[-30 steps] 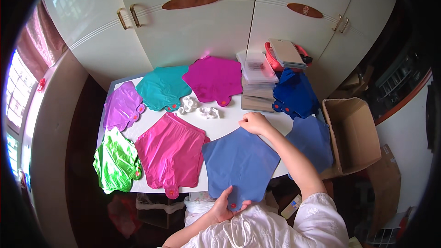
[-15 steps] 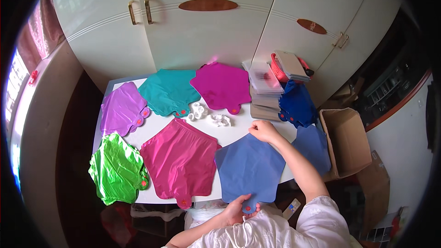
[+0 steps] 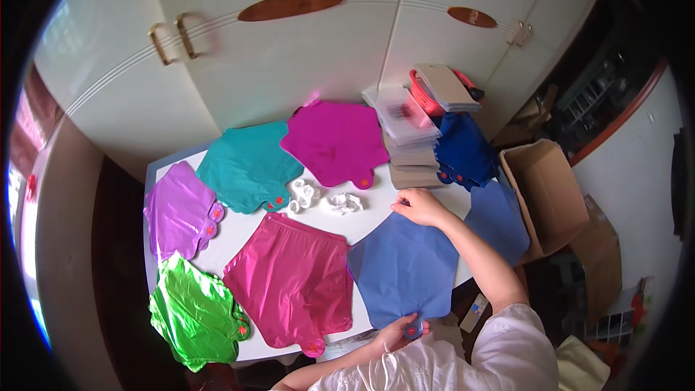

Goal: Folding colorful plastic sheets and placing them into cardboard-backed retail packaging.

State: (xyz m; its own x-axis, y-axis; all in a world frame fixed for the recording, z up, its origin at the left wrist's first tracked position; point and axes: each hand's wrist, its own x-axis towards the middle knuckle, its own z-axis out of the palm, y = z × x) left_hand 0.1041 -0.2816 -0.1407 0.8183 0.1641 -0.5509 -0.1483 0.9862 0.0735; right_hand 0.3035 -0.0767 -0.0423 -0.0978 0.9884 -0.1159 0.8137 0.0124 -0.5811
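A flat, matte blue star-shaped foil balloon (image 3: 405, 268) lies at the table's near edge, in front of me. Its round tab with a red mark is pinched in my left hand (image 3: 397, 331), partly over the edge. At the balloon's far point, my right hand (image 3: 421, 207) is closed, fingertips together; the palm hides most of that tip. Just left lies a flat pink foil balloon (image 3: 289, 282), its tab toward me. More matte blue ones (image 3: 499, 221) lie right of my right forearm.
Shiny green (image 3: 195, 311), lilac (image 3: 177, 210), teal (image 3: 250, 166) and magenta (image 3: 337, 143) foil balloons ring the white table. White curled strips (image 3: 344, 203) lie mid-table. Card stacks (image 3: 416, 163), dark blue balloons (image 3: 467, 148) and an open cardboard box (image 3: 546, 181) are on the right; cabinets (image 3: 289, 58) stand behind.
The view has turned and shifted, so the table sits tilted and lower in the picture. My hands stay at the blue balloon's two ends, with little visible movement over the table.
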